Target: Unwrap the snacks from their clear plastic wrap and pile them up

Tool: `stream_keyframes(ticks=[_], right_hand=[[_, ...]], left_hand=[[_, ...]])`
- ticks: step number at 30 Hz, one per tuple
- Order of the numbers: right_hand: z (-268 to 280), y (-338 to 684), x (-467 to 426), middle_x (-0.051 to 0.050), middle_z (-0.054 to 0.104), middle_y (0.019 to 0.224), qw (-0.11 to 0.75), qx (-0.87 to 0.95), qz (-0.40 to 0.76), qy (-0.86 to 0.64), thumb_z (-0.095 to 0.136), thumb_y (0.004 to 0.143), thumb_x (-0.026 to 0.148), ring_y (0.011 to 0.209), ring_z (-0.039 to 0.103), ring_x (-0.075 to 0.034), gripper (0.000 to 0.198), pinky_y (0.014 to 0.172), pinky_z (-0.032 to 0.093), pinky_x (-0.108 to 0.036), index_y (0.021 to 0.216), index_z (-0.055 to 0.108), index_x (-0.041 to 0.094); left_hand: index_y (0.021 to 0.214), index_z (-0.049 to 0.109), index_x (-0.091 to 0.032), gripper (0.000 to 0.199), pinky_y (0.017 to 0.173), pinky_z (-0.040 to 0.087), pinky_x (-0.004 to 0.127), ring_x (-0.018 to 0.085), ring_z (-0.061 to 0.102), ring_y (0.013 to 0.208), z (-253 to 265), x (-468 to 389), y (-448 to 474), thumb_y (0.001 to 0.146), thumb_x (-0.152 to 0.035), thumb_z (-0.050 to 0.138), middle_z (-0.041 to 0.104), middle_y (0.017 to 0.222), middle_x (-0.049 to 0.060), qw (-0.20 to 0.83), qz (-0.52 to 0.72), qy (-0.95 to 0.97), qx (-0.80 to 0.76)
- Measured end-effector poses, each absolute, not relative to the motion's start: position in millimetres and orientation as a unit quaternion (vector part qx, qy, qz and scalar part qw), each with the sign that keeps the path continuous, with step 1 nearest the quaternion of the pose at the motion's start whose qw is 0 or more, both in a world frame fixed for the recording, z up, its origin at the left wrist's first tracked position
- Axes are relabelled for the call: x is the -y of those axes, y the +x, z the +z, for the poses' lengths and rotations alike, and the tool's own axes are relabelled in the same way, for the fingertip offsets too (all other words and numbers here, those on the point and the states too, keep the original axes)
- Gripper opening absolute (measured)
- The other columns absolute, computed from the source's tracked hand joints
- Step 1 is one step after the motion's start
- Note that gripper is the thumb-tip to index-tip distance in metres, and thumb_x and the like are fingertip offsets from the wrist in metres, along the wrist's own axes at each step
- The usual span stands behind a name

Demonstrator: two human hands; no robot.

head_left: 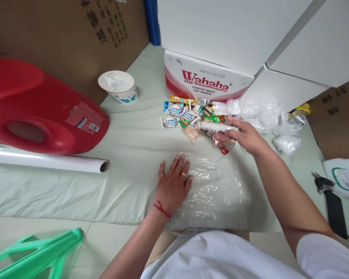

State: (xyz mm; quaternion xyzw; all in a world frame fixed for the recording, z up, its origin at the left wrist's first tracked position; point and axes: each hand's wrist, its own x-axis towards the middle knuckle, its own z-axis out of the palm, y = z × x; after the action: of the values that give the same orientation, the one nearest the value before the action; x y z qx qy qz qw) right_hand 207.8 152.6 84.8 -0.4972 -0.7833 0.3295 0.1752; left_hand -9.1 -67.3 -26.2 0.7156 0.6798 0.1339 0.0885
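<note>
My left hand point(173, 180) lies flat with fingers spread on the left edge of a sheet of clear plastic film point(215, 190). My right hand point(247, 133) is closed on a slim white tool with a toothed-looking edge point(215, 127); motion blur hides its exact kind. It is held over the front of a pile of small wrapped snacks point(189, 114). A pinkish wrapped snack point(191, 133) lies at the pile's near edge, just below the tool's tip.
Crumpled clear plastic bundles point(267, 114) lie right of the snacks, before a Wahaba-style white and red carton point(209, 81). On the left are a paper cup point(118, 87), a red jug point(46, 104) and a white film roll point(49, 158). Keys point(322, 182) and a green stool point(40, 252) are nearer.
</note>
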Motion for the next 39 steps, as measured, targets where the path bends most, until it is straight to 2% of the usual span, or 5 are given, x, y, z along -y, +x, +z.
stream_keyframes(ticks=[8, 13, 26, 35, 39], right_hand=[[76.7, 90.3, -249.0, -0.020, 0.065, 0.133, 0.133, 0.911, 0.037, -0.389, 0.049, 0.095, 0.026, 0.125, 0.054, -0.034, 0.037, 0.109, 0.040, -0.053, 0.125, 0.065, 0.010], [53.0, 33.0, -259.3, -0.023, 0.071, 0.118, 0.046, 0.930, -0.056, -0.360, 0.045, 0.099, 0.017, 0.130, 0.050, -0.039, 0.031, 0.109, 0.038, -0.061, 0.112, 0.070, 0.004], [31.2, -26.5, -251.2, -0.023, 0.068, 0.126, 0.028, 0.877, -0.006, -0.479, 0.054, 0.096, 0.013, 0.130, 0.054, -0.038, 0.023, 0.105, 0.044, -0.056, 0.109, 0.072, 0.005], [151.0, 68.5, -175.1, -0.011, 0.065, 0.123, 0.236, 0.887, 0.036, -0.394, 0.030, 0.108, 0.043, 0.116, 0.065, -0.030, 0.045, 0.094, 0.047, -0.042, 0.134, 0.051, 0.012], [161.4, 154.2, -114.1, -0.006, 0.071, 0.109, 0.143, 0.885, 0.198, -0.398, 0.048, 0.102, 0.051, 0.096, 0.069, -0.026, 0.038, 0.084, 0.052, -0.040, 0.119, 0.063, 0.020]], left_hand=[[0.158, 0.048, -0.022, 0.054, 0.131, 0.015, 0.066, 0.030, 0.039, 0.156, -22.4, 66.2, -9.6, 0.108, -0.041, 0.038, 0.040, 0.167, 0.010, 0.101, 0.137, 0.711, -0.682], [0.157, 0.050, -0.023, 0.053, 0.131, 0.015, 0.065, 0.030, 0.039, 0.156, -21.9, 66.7, -10.7, 0.108, -0.042, 0.039, 0.040, 0.167, 0.010, 0.113, 0.141, 0.709, -0.682], [0.157, 0.050, -0.022, 0.053, 0.132, 0.007, 0.063, 0.030, 0.040, 0.155, -24.7, 66.9, -12.2, 0.109, -0.042, 0.040, 0.040, 0.167, 0.009, 0.111, 0.146, 0.714, -0.676], [0.158, 0.047, -0.023, 0.054, 0.132, 0.011, 0.063, 0.029, 0.038, 0.156, -24.8, 67.7, -11.0, 0.109, -0.041, 0.036, 0.039, 0.168, 0.009, 0.113, 0.148, 0.711, -0.678], [0.159, 0.045, -0.023, 0.053, 0.132, 0.011, 0.064, 0.029, 0.038, 0.156, -26.6, 68.1, -11.2, 0.109, -0.036, 0.033, 0.039, 0.168, 0.009, 0.105, 0.152, 0.711, -0.679]])
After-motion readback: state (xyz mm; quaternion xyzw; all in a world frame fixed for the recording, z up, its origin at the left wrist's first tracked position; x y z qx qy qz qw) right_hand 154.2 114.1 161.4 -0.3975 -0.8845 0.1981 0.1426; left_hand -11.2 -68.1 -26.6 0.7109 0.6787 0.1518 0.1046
